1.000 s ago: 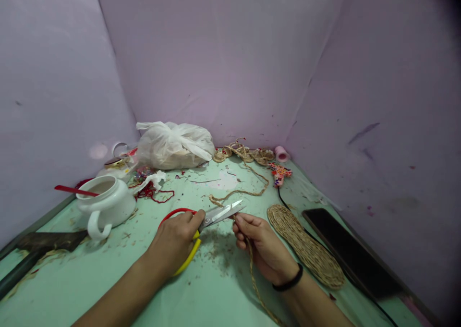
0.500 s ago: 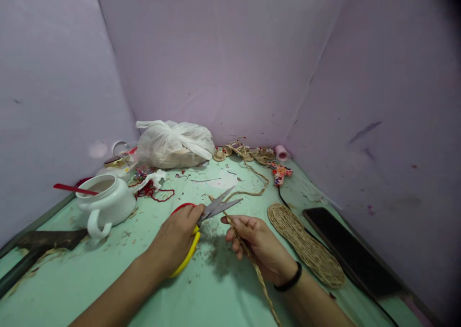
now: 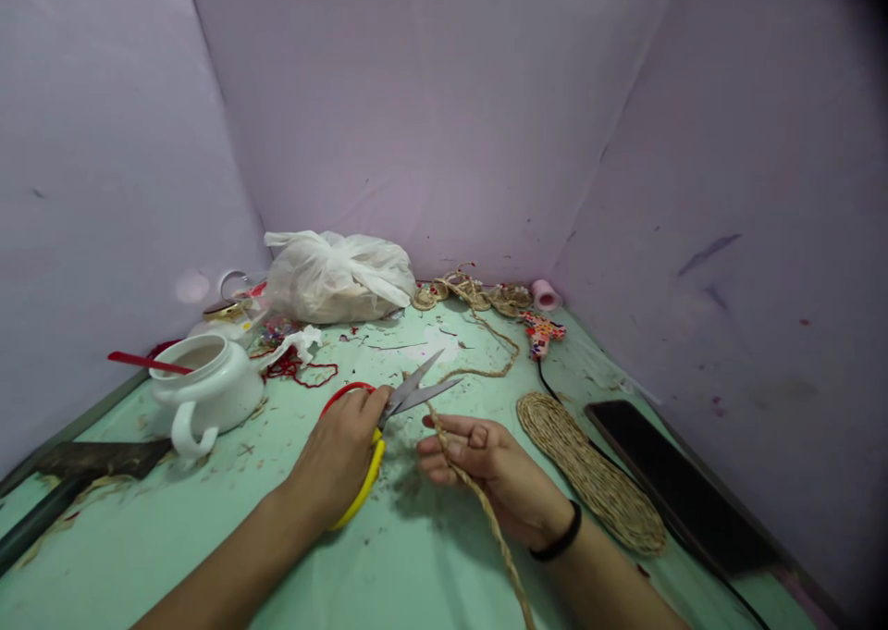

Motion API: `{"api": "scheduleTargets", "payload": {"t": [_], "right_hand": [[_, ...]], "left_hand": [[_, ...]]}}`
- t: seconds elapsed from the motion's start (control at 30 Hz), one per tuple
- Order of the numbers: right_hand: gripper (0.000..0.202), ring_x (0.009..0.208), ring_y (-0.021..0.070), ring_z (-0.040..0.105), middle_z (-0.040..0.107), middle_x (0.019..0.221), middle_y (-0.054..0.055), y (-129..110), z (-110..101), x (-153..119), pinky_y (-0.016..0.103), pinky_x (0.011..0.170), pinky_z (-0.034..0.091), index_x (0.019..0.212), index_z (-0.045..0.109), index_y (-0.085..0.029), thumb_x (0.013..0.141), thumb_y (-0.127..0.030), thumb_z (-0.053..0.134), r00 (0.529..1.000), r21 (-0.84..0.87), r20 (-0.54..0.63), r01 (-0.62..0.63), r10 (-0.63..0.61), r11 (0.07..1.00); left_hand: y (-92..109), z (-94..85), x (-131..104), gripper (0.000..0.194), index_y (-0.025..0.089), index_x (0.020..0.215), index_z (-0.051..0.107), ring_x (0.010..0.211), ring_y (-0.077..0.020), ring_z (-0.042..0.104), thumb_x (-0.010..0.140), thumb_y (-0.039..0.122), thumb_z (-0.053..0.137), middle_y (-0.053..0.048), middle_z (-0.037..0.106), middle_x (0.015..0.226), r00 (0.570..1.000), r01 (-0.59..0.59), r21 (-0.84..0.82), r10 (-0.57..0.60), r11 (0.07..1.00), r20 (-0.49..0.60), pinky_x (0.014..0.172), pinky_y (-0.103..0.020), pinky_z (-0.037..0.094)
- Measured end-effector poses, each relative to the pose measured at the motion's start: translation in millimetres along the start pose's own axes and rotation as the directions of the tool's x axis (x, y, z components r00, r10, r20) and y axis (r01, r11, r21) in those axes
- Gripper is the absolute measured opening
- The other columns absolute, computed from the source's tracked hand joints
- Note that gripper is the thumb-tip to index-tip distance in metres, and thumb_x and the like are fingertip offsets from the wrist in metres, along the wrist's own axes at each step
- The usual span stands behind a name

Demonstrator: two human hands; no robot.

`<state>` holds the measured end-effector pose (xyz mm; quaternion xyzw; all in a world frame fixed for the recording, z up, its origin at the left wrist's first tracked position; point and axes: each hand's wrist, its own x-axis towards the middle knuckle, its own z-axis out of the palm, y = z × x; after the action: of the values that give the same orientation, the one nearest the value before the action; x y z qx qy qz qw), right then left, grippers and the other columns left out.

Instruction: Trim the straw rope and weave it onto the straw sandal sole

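Observation:
My left hand [image 3: 339, 459] is closed on a pair of scissors [image 3: 409, 395] with one red and one yellow handle loop; the blades stand apart, pointing up and to the right. Across the fingers of my right hand [image 3: 478, 463] lies a braided straw cord [image 3: 494, 524], pinched under the thumb. Its short end sticks up just below the scissor blades, and the long part runs down past the near edge of the view. Right of that hand, a sole-shaped coil of straw braid [image 3: 589, 473] rests on the table.
A white pot [image 3: 208, 385] with a red stick stands left, near a dark-bladed tool [image 3: 104, 461]. At the back are a tied plastic bag [image 3: 339, 283], straw pieces with cord [image 3: 478, 292] and a pink spool [image 3: 545, 294]. A wrapped glue gun [image 3: 541, 331] and black slab [image 3: 680, 482] lie right.
My right hand has shifted slightly left and turned, its fingers more visible under the cord. The scissors have drawn back a little to the left, with their blades still apart.

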<state>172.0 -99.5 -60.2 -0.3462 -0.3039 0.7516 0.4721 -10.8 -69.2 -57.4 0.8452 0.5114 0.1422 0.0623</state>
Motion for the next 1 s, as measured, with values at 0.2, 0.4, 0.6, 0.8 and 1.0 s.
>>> {"api": "scheduleTargets", "payload": {"t": [0.2, 0.4, 0.6, 0.8, 1.0], "right_hand": [[0.032, 0.072, 0.0131, 0.065, 0.069, 0.08, 0.006, -7.4, -6.1, 5.8, 0.021, 0.069, 0.05, 0.08, 0.062, -0.013, 0.051, -0.009, 0.075, 0.973, 0.147, -0.219, 0.109, -0.075, 0.983], [0.031, 0.069, 0.012, 0.063, 0.069, 0.08, 0.006, -9.4, -5.2, 6.1, 0.02, 0.068, 0.05, 0.076, 0.065, -0.011, 0.048, -0.007, 0.075, 0.966, 0.137, -0.241, 0.134, -0.098, 0.981], [0.027, 0.074, 0.0148, 0.063, 0.069, 0.078, 0.006, -8.1, -4.2, 4.4, 0.025, 0.072, 0.049, 0.074, 0.068, -0.011, 0.049, -0.012, 0.077, 0.957, 0.103, -0.241, 0.193, -0.164, 0.976], [0.025, 0.079, 0.0175, 0.064, 0.069, 0.077, 0.006, -8.0, -5.0, 4.7, 0.026, 0.075, 0.049, 0.073, 0.067, -0.011, 0.05, -0.011, 0.076, 0.955, 0.105, -0.241, 0.204, -0.174, 0.973], [0.027, 0.08, 0.0172, 0.065, 0.069, 0.077, 0.007, -7.7, -5.1, 5.7, 0.024, 0.074, 0.05, 0.074, 0.066, -0.011, 0.049, -0.008, 0.075, 0.953, 0.152, -0.267, 0.186, -0.141, 0.971]], "left_hand": [[-0.5, 3.3, -0.5, 0.053, 0.016, 0.118, 0.041, 0.089, -0.0226, 0.045, 0.067, 0.002, 0.037, -0.011, 0.049, 0.098, 0.993, -0.113, 0.134, 0.116, 0.984, -0.011, 0.077, -0.037, 0.039], [1.0, 3.2, -1.7, 0.048, 0.017, 0.117, 0.044, 0.086, -0.0235, 0.047, 0.071, 0.007, 0.039, -0.011, 0.052, 0.095, 0.995, -0.104, 0.211, 0.101, 0.972, 0.024, 0.074, -0.037, 0.04], [-1.0, 2.9, -2.4, 0.048, 0.017, 0.116, 0.047, 0.081, -0.0227, 0.05, 0.069, 0.005, 0.04, -0.009, 0.056, 0.089, 0.997, -0.073, 0.24, 0.064, 0.968, 0.042, 0.069, -0.034, 0.041], [-5.3, 3.3, -3.8, 0.046, 0.018, 0.115, 0.047, 0.078, -0.0231, 0.053, 0.071, 0.009, 0.042, -0.008, 0.059, 0.086, 0.997, -0.073, 0.249, 0.067, 0.966, 0.032, 0.067, -0.034, 0.042], [-6.1, 3.5, -2.3, 0.047, 0.018, 0.116, 0.048, 0.075, -0.0239, 0.055, 0.071, 0.009, 0.041, -0.007, 0.061, 0.083, 0.997, -0.079, 0.282, 0.074, 0.956, 0.029, 0.064, -0.034, 0.042]]}}
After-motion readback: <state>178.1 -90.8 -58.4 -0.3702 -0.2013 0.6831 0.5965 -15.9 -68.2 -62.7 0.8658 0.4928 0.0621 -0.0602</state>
